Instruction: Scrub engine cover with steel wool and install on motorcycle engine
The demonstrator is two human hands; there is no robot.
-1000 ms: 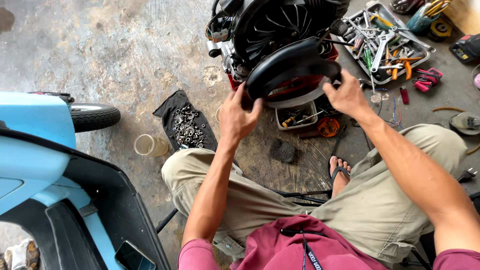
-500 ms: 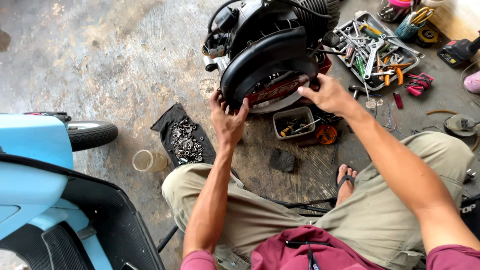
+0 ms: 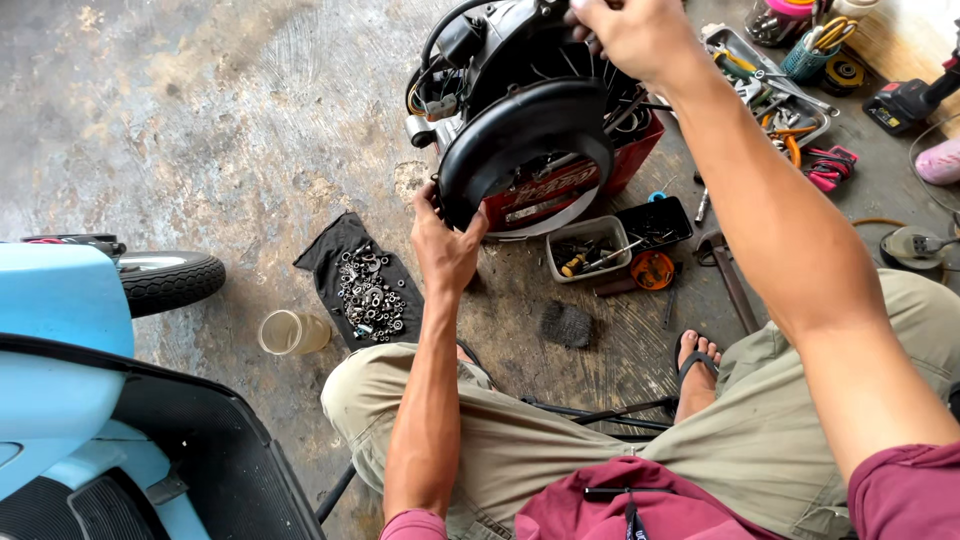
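On the concrete floor: my left hand [image 3: 443, 245] clamps the lower rim of the round black plastic fan cover [image 3: 522, 140], my right hand [image 3: 635, 35] closes on the black scooter engine [image 3: 520, 45] top. Cover not seated; loose bolts on black cloth [image 3: 368, 290].

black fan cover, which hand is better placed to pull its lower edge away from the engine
Probably the left hand: its fingers already grip the lower left rim of the black fan cover. The right hand is up on top of the engine, away from that edge.

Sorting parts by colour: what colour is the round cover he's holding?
Black round cover, clearest in the head view.
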